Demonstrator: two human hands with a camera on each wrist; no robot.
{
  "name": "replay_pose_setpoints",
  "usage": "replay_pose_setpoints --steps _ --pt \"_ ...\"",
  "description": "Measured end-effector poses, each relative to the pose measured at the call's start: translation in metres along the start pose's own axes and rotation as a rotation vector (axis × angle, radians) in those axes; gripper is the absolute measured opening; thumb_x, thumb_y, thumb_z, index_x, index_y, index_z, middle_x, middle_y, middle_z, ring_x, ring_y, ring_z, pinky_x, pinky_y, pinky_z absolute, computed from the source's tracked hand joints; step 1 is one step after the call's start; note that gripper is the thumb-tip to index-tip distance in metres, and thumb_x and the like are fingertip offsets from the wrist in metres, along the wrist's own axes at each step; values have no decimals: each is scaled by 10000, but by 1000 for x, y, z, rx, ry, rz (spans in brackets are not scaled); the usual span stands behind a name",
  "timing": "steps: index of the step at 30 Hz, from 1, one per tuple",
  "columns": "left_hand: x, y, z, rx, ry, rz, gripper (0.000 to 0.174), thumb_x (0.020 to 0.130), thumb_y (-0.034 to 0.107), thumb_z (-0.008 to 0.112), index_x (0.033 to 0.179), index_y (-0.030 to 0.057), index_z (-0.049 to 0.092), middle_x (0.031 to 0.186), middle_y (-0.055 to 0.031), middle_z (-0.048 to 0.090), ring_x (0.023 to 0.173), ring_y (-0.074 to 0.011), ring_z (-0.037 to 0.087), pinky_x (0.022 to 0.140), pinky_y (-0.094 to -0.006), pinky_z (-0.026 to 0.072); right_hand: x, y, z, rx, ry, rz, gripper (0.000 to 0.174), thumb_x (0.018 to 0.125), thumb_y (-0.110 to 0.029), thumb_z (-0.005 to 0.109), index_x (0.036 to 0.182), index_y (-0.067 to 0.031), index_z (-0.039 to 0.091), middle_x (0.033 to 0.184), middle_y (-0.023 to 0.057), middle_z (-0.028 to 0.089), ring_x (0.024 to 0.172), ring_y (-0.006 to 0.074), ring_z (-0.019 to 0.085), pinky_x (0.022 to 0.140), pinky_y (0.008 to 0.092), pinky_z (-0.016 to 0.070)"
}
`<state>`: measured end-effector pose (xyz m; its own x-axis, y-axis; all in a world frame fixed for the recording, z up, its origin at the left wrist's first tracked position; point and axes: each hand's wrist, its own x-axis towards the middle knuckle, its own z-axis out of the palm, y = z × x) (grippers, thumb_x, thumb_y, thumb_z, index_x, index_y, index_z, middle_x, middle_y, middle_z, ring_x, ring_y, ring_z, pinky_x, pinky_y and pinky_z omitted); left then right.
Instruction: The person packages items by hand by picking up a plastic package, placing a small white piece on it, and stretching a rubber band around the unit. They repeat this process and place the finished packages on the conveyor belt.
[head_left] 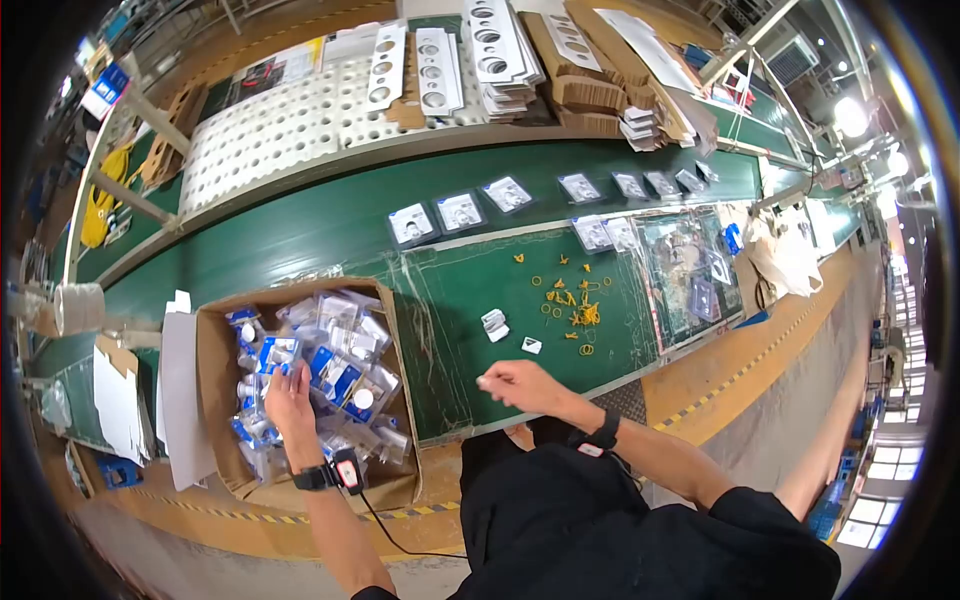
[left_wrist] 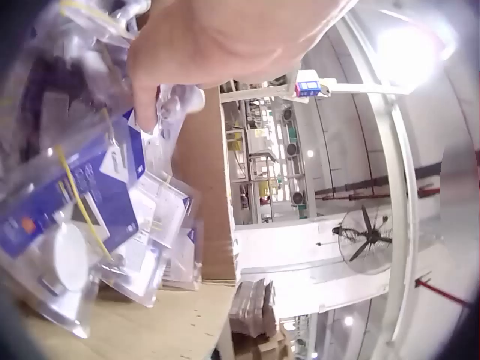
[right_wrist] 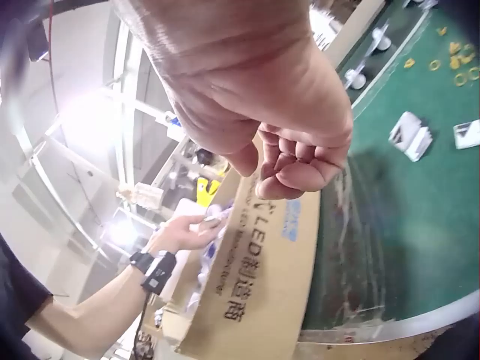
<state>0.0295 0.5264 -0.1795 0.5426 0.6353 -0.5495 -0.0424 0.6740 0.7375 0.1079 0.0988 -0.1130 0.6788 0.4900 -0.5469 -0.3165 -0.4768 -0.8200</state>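
My left hand [head_left: 290, 402] reaches into the open cardboard box [head_left: 405, 430], holding a blue-and-white clear blister pack [head_left: 278, 353] at its edge. In the left wrist view the thumb lies against clear plastic, while the other fingers are hidden. Blister packs [head_left: 345, 375] with white round parts are heaped in the box, and a yellow rubber band [left_wrist: 79, 199] runs around one of them. My right hand [head_left: 528, 387] hovers over the green bench near its front edge, fingers loosely curled. No object shows between its thumb and fingertips [right_wrist: 300, 176].
Small folded white papers [head_left: 495, 325] and scattered yellow rubber bands [head_left: 588, 312] lie on the green bench [head_left: 450, 290]. Behind them, a row of blister packs [head_left: 460, 211] sits on the conveyor belt [head_left: 330, 235]. Punched white cards [head_left: 490, 50] are stacked on the shelf above.
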Motion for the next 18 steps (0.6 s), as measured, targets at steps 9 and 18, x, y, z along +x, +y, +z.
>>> replay_pose_setpoints --steps 9,18 --pt "-177 18 85 228 6 155 520 1007 109 595 1426 -124 395 1381 -274 502 1151 -339 629 963 -393 558 169 -42 -37 -693 552 -781 411 881 -157 684 1248 -7 578 1070 171 617 1061 349 578 901 442 477" --pt "-264 4 53 342 -15 27 347 1026 79 553 1337 -74 548 1176 -227 673 983 -272 701 869 -383 588 297 -46 -24 -1016 534 -849 393 853 -34 585 1246 -25 578 1119 177 638 997 345 641 839 456 530"
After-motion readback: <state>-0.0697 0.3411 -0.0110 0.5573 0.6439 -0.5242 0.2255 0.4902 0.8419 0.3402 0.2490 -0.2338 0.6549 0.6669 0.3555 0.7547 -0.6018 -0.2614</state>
